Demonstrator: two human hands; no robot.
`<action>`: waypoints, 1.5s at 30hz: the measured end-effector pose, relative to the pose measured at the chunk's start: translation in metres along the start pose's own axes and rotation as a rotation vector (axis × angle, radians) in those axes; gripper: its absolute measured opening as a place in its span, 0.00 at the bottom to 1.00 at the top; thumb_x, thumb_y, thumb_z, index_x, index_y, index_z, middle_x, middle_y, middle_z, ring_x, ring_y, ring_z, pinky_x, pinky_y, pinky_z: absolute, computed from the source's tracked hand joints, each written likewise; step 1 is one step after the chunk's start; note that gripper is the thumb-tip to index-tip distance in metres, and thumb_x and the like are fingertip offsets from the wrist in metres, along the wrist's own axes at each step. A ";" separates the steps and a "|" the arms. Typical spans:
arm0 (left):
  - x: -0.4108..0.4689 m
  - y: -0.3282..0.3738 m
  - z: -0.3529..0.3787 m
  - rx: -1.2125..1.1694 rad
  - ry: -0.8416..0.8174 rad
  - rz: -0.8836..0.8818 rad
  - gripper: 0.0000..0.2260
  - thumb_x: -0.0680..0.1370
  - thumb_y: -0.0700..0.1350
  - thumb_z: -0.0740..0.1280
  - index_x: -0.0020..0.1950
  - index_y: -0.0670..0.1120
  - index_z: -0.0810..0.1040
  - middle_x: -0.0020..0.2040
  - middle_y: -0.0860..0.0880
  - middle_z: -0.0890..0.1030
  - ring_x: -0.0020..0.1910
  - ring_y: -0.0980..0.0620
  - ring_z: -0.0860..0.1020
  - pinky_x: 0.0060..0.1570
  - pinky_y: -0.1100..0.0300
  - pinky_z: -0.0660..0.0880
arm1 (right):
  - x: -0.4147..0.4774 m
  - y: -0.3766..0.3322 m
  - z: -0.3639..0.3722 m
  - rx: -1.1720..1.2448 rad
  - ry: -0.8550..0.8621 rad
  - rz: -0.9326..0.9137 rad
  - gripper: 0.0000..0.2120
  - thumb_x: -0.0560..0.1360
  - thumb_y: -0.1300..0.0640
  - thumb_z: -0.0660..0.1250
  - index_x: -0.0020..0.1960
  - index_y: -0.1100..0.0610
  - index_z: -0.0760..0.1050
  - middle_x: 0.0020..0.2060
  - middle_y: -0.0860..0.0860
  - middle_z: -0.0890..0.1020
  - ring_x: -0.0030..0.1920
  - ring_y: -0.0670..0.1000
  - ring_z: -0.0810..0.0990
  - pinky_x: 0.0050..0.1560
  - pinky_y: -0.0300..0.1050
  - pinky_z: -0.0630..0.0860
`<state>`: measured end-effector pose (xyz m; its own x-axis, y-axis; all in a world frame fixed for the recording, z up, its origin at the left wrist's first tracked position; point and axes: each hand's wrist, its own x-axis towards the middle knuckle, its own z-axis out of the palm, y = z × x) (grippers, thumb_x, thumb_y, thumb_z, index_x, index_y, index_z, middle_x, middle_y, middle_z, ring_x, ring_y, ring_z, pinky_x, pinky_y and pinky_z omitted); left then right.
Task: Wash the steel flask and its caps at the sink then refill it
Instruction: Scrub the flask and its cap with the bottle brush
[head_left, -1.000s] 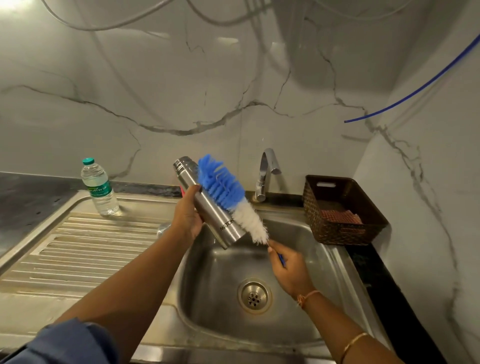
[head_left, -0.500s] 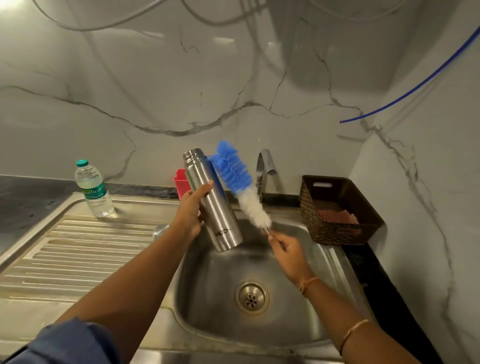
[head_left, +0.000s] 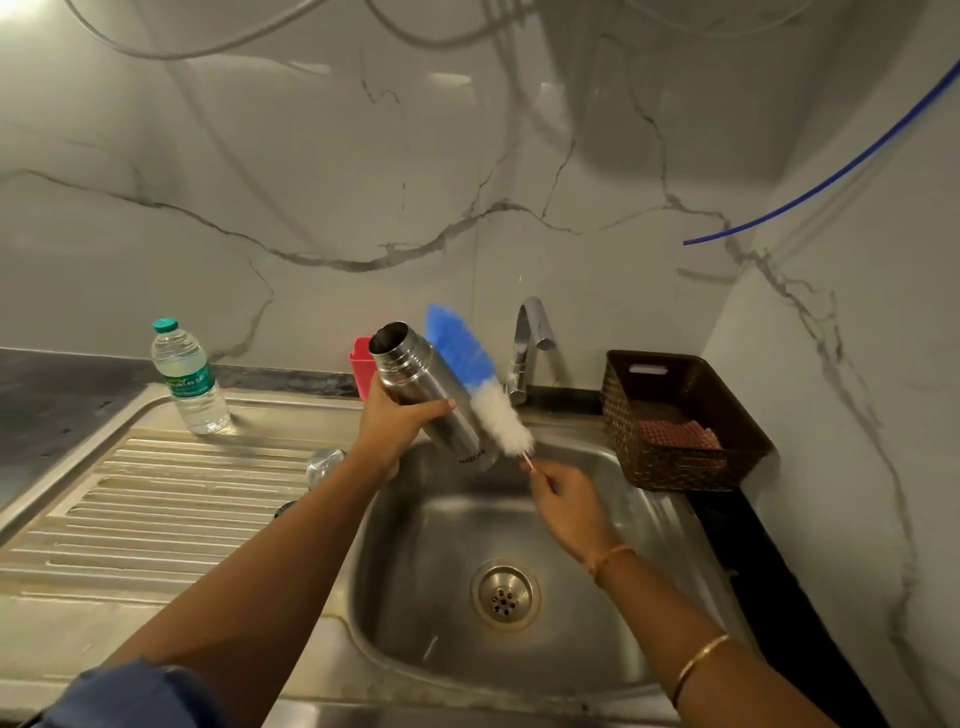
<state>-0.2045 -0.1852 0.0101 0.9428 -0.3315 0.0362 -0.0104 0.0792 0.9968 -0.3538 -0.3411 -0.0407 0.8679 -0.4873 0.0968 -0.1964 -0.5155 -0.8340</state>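
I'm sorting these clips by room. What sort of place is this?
Most likely a home kitchen: a steel sink with a ribbed draining board, a tap at the marble-look wall, and a woven basket beside it.

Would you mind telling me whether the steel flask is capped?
Open: the steel flask shows a bare, dark, uncovered mouth.

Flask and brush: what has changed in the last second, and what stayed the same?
The brush, earlier lying across the front of the flask, has swung behind its right side. The flask's open mouth has tipped towards the camera. The left hand still grips the flask and the right hand still holds the brush handle, over the sink.
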 end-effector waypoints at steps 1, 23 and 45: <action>0.000 0.002 -0.002 0.005 -0.003 0.009 0.30 0.67 0.33 0.75 0.63 0.49 0.67 0.53 0.50 0.78 0.53 0.51 0.77 0.56 0.52 0.75 | -0.003 0.013 -0.003 -0.040 -0.027 0.043 0.13 0.80 0.56 0.58 0.48 0.62 0.78 0.27 0.50 0.71 0.27 0.45 0.67 0.31 0.41 0.64; -0.003 -0.013 -0.022 0.012 -0.058 -0.012 0.30 0.64 0.33 0.77 0.61 0.49 0.71 0.53 0.49 0.80 0.52 0.50 0.79 0.53 0.54 0.77 | 0.044 -0.042 -0.021 -0.481 0.011 -0.046 0.04 0.79 0.55 0.58 0.49 0.54 0.70 0.35 0.52 0.76 0.32 0.48 0.72 0.29 0.37 0.64; 0.024 -0.065 -0.059 -0.224 0.051 -0.324 0.31 0.65 0.39 0.78 0.64 0.48 0.67 0.56 0.46 0.78 0.54 0.47 0.78 0.60 0.46 0.75 | 0.176 -0.171 0.053 -1.350 -0.007 -0.451 0.10 0.78 0.63 0.59 0.56 0.59 0.76 0.49 0.56 0.79 0.50 0.57 0.78 0.44 0.47 0.72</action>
<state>-0.1613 -0.1426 -0.0576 0.9006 -0.3266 -0.2869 0.3580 0.1829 0.9156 -0.1433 -0.3018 0.0899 0.9736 -0.1015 0.2044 -0.1805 -0.8907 0.4173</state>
